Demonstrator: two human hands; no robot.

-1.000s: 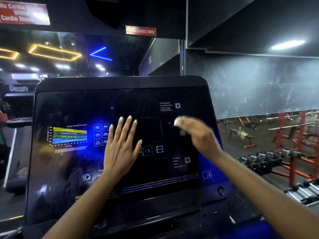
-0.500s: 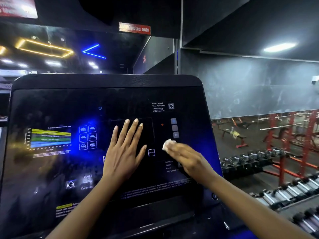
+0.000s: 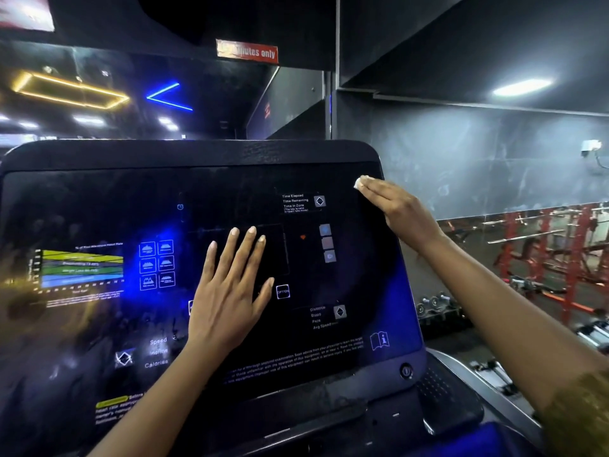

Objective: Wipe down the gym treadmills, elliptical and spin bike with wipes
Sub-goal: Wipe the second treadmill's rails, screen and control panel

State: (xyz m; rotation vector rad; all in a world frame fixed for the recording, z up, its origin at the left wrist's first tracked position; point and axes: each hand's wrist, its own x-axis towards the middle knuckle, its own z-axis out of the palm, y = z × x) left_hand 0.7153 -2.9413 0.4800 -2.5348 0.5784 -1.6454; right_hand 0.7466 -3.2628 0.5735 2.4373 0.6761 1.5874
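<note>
A treadmill's glossy black console panel (image 3: 99,324) fills the view, with lit blue icons and a coloured chart at its left. My left hand (image 3: 227,291) lies flat on the panel's middle, fingers straight and spread. My right hand (image 3: 395,209) presses a small white wipe (image 3: 360,182) against the panel's upper right corner. Its fingers are straight over the wipe, and only the wipe's tip shows beyond the fingertips.
A round button (image 3: 406,371) sits at the console's lower right. Beyond the right edge are red weight racks (image 3: 560,252) and dumbbells (image 3: 435,303) on the gym floor. A red sign (image 3: 247,51) hangs overhead. A mirror wall with ceiling lights lies behind the console.
My right hand with the wipe has swept from the panel's middle right up to the upper right corner. My left hand has stayed flat on the panel.
</note>
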